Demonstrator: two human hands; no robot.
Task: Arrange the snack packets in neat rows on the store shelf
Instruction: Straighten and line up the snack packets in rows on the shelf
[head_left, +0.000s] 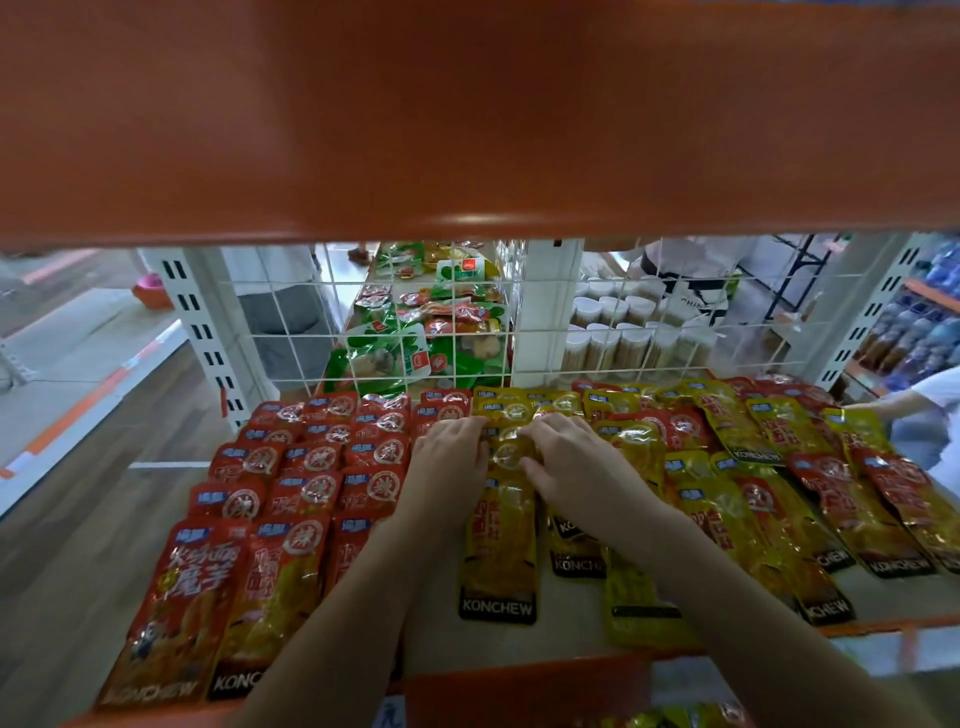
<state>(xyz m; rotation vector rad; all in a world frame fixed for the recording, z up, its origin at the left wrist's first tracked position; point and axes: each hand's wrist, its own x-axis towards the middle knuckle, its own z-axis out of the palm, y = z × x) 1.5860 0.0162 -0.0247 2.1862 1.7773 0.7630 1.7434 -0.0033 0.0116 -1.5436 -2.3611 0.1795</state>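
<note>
Red snack packets (306, 488) lie in overlapping rows on the left half of the shelf (566, 608). A column of yellow packets (501, 545) runs down the middle. To the right, yellow and red packets (769, 488) lie mixed and askew. My left hand (449, 457) and my right hand (569, 462) rest side by side on one yellow packet (509, 452) in the middle column. Both hands' fingertips touch its edges, fingers slightly curled; whether they pinch it is unclear.
An orange upper shelf (467, 119) fills the top of the view, close overhead. A white wire grid (415, 322) backs the shelf, with green packets and white jars beyond it. Another person's arm (904, 400) reaches in at the far right. Orange shelf lip (519, 675) runs along the front.
</note>
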